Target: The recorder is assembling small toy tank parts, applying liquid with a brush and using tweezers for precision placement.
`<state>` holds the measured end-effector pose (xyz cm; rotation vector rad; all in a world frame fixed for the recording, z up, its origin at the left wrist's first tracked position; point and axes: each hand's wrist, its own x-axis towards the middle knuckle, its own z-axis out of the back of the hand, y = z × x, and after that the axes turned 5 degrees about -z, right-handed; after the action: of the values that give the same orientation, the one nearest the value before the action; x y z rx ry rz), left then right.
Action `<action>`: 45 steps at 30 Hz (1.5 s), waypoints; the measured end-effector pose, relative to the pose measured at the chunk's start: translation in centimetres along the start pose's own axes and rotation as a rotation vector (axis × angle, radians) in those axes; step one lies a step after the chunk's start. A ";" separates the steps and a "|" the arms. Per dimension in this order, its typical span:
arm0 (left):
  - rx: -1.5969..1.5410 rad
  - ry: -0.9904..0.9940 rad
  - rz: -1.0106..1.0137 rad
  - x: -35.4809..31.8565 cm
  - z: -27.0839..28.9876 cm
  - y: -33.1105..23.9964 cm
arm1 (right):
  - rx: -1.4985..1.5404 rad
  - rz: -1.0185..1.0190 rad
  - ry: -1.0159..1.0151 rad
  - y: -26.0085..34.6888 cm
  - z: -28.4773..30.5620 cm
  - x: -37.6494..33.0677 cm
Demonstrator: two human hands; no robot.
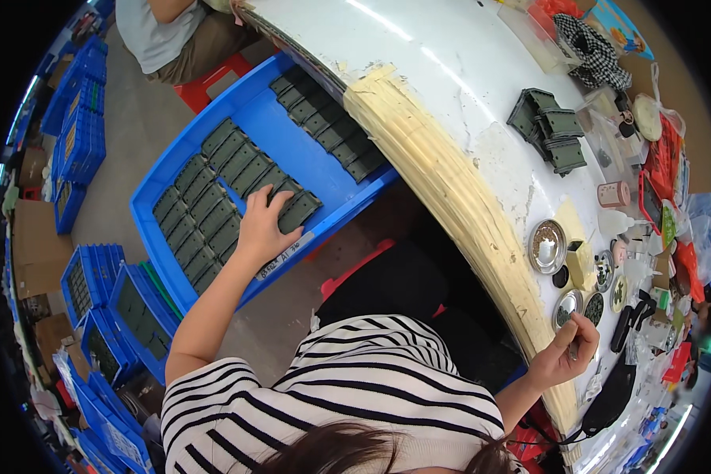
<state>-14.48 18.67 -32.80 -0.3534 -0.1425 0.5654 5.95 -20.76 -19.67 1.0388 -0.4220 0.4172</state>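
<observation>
A blue tray (pixel 328 162) at my left holds rows of dark green rectangular casings (pixel 237 158). My left hand (pixel 262 225) reaches over its near side, thumb and fingers curled around the edges of the casing (pixel 299 210) at a row's end. Past the table's padded edge, my right hand (pixel 565 351) is closed beside a small round metal dish (pixel 567 304). A bit of something shiny shows between its fingers, too small to name. Farther up the white table (pixel 450 95) lies a small pile of similar green casings (pixel 549 130).
More small dishes (pixel 547 246) with tiny parts stand near my right hand. Bags, bottles and boxes crowd the table's right side. Stacked blue crates (pixel 138 312) stand on the floor at left. Another person (pixel 166 47) sits at the top left on a red stool (pixel 213 83).
</observation>
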 end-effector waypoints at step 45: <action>0.075 -0.282 -0.125 10.4 5.9 12.6 | 0.016 -0.013 -0.017 -2.0 1.9 0.1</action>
<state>-13.37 35.94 -31.51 -0.1888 -0.4111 0.4932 6.86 -23.34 -20.22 1.0608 -0.4271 0.4013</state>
